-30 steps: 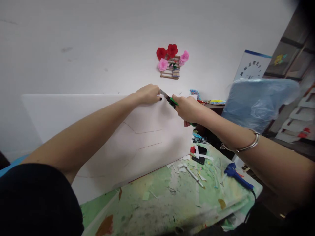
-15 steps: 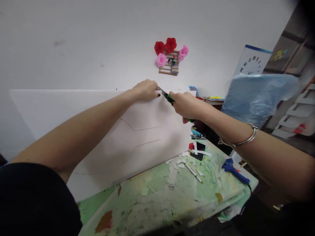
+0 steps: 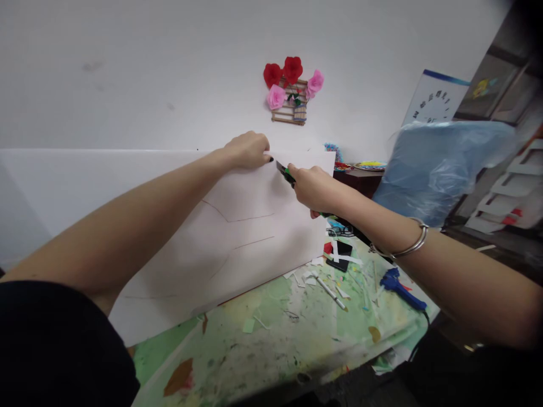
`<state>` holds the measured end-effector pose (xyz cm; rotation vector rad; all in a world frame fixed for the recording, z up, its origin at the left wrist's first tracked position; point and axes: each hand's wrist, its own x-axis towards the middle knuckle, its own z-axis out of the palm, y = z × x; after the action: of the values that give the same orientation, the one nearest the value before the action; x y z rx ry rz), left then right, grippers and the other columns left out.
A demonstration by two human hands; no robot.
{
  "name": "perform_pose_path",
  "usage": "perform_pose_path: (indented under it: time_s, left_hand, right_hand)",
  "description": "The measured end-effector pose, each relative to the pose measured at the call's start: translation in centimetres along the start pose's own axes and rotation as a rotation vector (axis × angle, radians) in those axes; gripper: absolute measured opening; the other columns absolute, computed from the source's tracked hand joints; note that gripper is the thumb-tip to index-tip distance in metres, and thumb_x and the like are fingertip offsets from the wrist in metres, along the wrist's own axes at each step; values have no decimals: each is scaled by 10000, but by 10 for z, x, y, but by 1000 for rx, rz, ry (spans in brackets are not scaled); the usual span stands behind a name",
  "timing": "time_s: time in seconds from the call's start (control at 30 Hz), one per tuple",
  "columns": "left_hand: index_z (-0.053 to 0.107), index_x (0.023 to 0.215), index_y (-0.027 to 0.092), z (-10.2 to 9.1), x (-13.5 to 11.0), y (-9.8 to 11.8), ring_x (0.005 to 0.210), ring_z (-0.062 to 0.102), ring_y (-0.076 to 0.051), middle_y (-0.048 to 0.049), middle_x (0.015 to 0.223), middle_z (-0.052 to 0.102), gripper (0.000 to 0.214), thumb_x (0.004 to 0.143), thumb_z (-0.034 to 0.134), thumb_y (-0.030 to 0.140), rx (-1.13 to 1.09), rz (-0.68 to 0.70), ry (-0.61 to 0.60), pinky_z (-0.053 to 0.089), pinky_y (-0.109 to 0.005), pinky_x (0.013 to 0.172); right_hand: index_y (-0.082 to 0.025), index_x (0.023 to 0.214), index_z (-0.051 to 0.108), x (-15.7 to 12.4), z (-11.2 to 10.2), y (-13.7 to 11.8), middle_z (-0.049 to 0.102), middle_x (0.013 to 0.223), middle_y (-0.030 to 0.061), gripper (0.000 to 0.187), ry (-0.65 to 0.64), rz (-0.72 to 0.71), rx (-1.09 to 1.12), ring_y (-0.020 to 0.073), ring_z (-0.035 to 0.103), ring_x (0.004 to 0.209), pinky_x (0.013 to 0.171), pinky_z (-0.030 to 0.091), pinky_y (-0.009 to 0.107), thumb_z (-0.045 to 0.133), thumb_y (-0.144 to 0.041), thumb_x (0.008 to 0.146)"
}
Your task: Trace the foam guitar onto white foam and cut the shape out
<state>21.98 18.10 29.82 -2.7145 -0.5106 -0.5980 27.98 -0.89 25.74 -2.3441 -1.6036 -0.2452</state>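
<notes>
A large white board [image 3: 250, 271] with thin pencil-like lines stands upright, leaning back toward the wall. My left hand [image 3: 247, 150] grips its top edge, fingers over the back and thumb on the front face. Just to the right, my right hand [image 3: 316, 189] is closed around a green and black utility knife [image 3: 287, 174]. Its bare blade points up and left, a little below the top edge and close to my left thumb. Whether the blade touches the board I cannot tell. My palm hides most of the knife's handle.
Paper scraps, a white pen [image 3: 331, 291], a black flat object [image 3: 340, 256] and a blue glue gun [image 3: 401, 288] lie on the stained green table [image 3: 254, 362]. Behind, to the right, stands a plastic-covered blue chair back [image 3: 428, 169]. Paper flowers [image 3: 292, 69] hang on the wall.
The knife's blade has dropped from the board's top edge to just below it, on the front side. My left hand keeps its grip. The view has shifted slightly.
</notes>
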Motion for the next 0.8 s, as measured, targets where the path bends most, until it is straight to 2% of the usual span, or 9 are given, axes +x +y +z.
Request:
perform_pose_path:
  time_s: [0.13,0.33,0.43,0.57,0.8]
  left_hand:
    - [655,969,185,0,-1,0,889,575,-230,-91,968,645,376,802,459,459,-15,-9,-2,391,-317,762]
    - [662,995,187,-2,-1,2,898,585,-242,-93,966,656,393,801,452,457,-1,-16,-9,395,-321,758]
    - [658,1024,174,-2,-1,2,906,591,-257,-107,980,655,418,799,441,450,14,3,-5,399,-331,746]
    - [674,952,171,-1,0,2,894,591,-248,-111,950,656,411,799,427,462,24,19,-3,401,-329,742]
    - [667,995,189,-3,-2,4,877,594,-246,-105,972,658,410,786,444,463,19,-17,-15,397,-321,728]
  right_hand:
    - [-118,1155,521,-1,5,2,562,891,142,325,20,16,-22,108,524,485,452,423,284,522,-256,862]
    - [-72,1171,522,-1,9,2,557,874,155,374,-10,8,-16,134,544,511,471,442,306,547,-284,863]
    - [-74,1181,515,-3,12,2,565,869,154,382,-22,19,-33,149,562,552,471,435,284,571,-256,850]
    - [-78,1219,482,-8,19,4,576,874,134,394,-46,21,-93,134,570,559,479,426,247,540,-192,846]
    - [-27,1336,373,-10,32,10,599,857,148,527,-60,-23,-122,155,584,571,510,449,266,496,-155,839]
